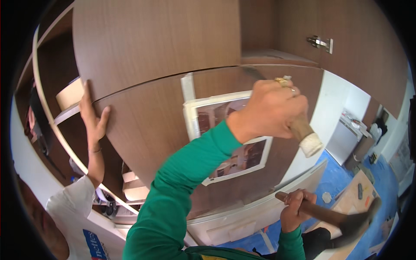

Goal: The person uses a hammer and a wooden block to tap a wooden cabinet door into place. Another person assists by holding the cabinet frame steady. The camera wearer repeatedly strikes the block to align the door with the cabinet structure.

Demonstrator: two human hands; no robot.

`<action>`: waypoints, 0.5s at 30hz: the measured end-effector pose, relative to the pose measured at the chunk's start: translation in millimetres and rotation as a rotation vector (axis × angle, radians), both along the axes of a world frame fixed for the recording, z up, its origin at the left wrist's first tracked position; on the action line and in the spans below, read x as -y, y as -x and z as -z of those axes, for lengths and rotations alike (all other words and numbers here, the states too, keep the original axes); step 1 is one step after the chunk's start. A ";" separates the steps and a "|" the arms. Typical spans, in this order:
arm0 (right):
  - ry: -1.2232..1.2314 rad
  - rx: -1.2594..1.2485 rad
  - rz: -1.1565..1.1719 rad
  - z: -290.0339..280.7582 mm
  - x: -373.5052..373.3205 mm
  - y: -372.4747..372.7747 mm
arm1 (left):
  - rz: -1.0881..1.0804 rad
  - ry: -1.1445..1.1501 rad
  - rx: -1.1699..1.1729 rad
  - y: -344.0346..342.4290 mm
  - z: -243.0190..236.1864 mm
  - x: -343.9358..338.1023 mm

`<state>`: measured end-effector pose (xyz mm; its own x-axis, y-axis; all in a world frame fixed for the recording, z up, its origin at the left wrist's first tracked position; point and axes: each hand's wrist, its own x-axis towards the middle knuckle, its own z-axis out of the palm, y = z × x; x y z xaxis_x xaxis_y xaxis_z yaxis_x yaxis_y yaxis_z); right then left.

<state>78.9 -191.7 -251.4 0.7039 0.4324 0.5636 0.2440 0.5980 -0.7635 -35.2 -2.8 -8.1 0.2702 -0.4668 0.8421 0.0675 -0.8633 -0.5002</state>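
My left hand [277,106], in a green sleeve, is raised in front of the brown wood panel [147,134] and closed round a wooden-handled tool [308,141] with a whitish butt end. Its working end is hidden by my fingers. Lower right, my right hand [297,210] grips a hammer [323,213] by its wooden handle; the dark head, blurred, points right. Taped picture sheets [238,162] are fixed to the panel behind my left forearm. Another person's hand [93,115] presses against the panel's left edge.
An upper cabinet door [156,34] hangs above the panel; an open door with a metal hinge [320,43] is at upper right. Open shelves [67,115] stand left, beside the other person in a white shirt [78,212]. Blue sheeting [329,180] and a wooden board [346,208] lie below.
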 end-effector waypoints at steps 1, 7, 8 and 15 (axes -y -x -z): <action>0.038 0.002 -0.026 3.3 -7.0 0.3 | -0.025 0.002 -0.004 -0.3 0.8 0.6; 0.219 0.180 0.038 11.9 -7.2 -15.9 | -0.007 0.060 0.089 -0.2 -0.6 3.4; 0.188 0.100 -0.057 4.4 -4.9 -12.1 | -0.008 0.068 0.076 -0.1 -1.1 3.4; -0.101 0.359 -0.146 -130.0 -19.4 -0.3 | -0.073 0.174 0.068 9.3 4.4 16.8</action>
